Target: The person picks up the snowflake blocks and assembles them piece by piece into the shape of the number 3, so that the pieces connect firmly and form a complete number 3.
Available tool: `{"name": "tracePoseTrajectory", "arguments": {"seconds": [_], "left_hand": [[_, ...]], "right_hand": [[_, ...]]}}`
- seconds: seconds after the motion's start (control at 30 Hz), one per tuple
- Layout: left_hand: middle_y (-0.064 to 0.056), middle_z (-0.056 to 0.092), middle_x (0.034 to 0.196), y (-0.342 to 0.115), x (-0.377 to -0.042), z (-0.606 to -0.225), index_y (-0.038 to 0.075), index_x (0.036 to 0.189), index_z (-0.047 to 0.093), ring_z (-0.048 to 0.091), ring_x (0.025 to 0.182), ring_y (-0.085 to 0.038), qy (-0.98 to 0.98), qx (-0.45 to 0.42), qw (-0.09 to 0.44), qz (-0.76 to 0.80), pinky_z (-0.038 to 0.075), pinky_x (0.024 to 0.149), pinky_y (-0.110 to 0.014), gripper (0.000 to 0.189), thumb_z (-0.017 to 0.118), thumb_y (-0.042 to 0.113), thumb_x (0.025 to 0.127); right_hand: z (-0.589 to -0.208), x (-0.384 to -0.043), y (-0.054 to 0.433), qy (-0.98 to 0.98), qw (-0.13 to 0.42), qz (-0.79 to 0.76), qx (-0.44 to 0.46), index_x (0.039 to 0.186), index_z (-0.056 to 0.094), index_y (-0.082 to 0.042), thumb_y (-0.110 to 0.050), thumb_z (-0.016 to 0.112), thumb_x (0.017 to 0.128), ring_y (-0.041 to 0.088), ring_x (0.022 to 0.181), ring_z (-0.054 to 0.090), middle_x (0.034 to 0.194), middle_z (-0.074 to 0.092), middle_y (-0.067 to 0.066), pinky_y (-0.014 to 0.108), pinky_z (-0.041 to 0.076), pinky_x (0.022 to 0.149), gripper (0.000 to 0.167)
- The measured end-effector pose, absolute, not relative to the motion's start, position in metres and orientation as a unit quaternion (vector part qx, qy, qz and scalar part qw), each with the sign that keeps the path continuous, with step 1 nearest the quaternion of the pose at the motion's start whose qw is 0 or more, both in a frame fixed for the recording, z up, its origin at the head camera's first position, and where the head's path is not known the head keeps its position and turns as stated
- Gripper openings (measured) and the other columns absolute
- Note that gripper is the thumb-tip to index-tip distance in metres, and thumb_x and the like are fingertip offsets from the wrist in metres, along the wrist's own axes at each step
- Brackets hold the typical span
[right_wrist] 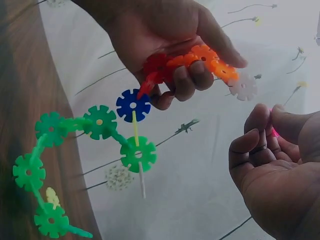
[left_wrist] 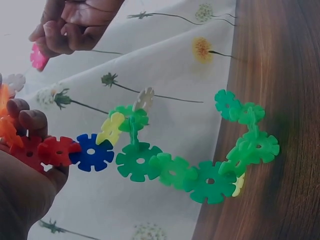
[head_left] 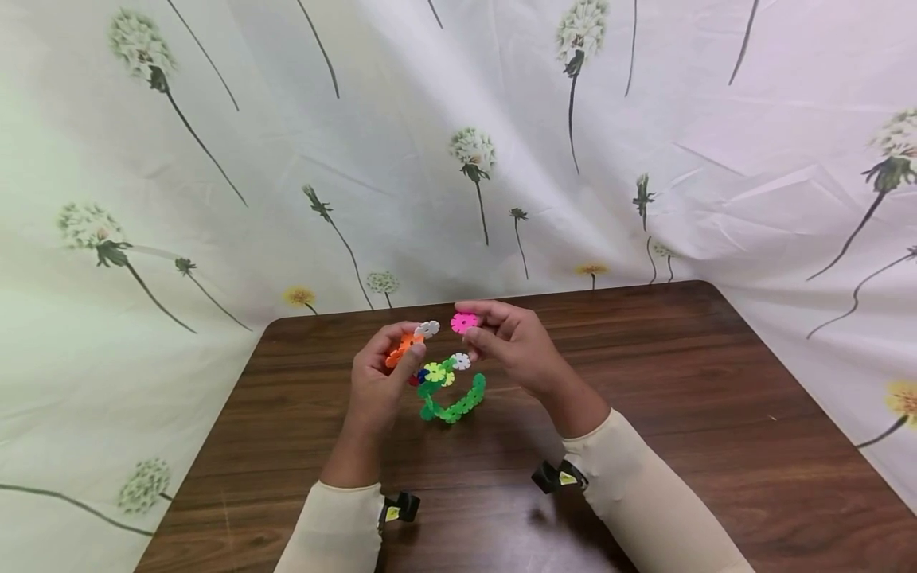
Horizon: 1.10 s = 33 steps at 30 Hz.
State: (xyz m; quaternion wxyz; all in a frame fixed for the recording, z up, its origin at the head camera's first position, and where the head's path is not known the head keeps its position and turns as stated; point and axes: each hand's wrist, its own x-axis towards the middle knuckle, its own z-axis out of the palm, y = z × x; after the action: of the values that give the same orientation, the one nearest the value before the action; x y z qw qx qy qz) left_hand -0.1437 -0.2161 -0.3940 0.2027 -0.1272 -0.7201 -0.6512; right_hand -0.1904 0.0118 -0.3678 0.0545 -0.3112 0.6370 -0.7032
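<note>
My left hand [head_left: 372,374] grips the orange and red end of a chain of slotted plastic snowflake discs. A white disc [head_left: 427,329] sticks out from the orange discs [right_wrist: 203,55] at that end. From the red discs [left_wrist: 59,151] the chain runs through a blue disc [left_wrist: 91,151] and a yellow disc [left_wrist: 110,128] into a curved row of green discs [left_wrist: 172,171]. A second white disc [head_left: 461,361] juts off the green part. Just right of the left hand, my right hand [head_left: 519,350] pinches a single pink disc [head_left: 464,321] between thumb and fingers, apart from the chain.
Both hands are above a dark wood-grain table [head_left: 666,430]. Behind it hangs a white cloth [head_left: 415,199] printed with dandelions. A small black camera [head_left: 407,507] is strapped at the left wrist and another camera [head_left: 548,477] at the right.
</note>
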Motion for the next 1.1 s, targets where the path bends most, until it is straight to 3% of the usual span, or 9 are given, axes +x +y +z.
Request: {"name": "tracePoseTrajectory", "arguments": {"seconds": [0.2,0.47,0.8,1.1], "left_hand": [[0.002,0.073,0.116,-0.214,-0.141,-0.394,0.001,0.129,0.07,0.065,0.093,-0.014,-0.73,-0.126,0.206,-0.639,0.062,0.081,-0.019,0.029,0.075,0.0,0.1],[0.009,0.072,0.109,-0.212,-0.139,-0.393,-0.003,0.125,0.07,0.065,0.092,-0.013,-0.724,-0.143,0.21,-0.642,0.062,0.081,-0.019,0.023,0.07,-0.001,0.102],[0.002,0.071,0.106,-0.211,-0.138,-0.393,-0.001,0.125,0.071,0.063,0.089,-0.011,-0.738,-0.185,0.215,-0.613,0.06,0.076,-0.019,0.022,0.071,0.004,0.104],[0.01,0.068,0.099,-0.21,-0.14,-0.394,-0.002,0.124,0.071,0.061,0.083,-0.01,-0.733,-0.211,0.231,-0.604,0.059,0.072,-0.02,0.023,0.067,-0.005,0.102]], "right_hand": [[-0.367,-0.189,0.011,0.625,0.056,-0.705,-0.33,0.147,0.061,0.007,0.004,0.064,0.106,0.014,0.08,0.067,0.099,0.068,0.002,0.029,0.066,0.078,0.041],[-0.365,-0.186,0.012,0.621,0.048,-0.703,-0.342,0.146,0.062,0.007,0.002,0.065,0.107,0.017,0.079,0.065,0.097,0.066,0.003,0.027,0.064,0.076,0.039],[-0.363,-0.183,0.012,0.635,0.05,-0.689,-0.346,0.146,0.063,0.005,0.0,0.065,0.107,0.017,0.079,0.066,0.096,0.069,0.004,0.029,0.063,0.076,0.039],[-0.359,-0.18,0.015,0.636,0.053,-0.687,-0.347,0.145,0.064,0.006,-0.001,0.067,0.107,0.015,0.079,0.067,0.096,0.07,0.011,0.027,0.064,0.076,0.039]]}}
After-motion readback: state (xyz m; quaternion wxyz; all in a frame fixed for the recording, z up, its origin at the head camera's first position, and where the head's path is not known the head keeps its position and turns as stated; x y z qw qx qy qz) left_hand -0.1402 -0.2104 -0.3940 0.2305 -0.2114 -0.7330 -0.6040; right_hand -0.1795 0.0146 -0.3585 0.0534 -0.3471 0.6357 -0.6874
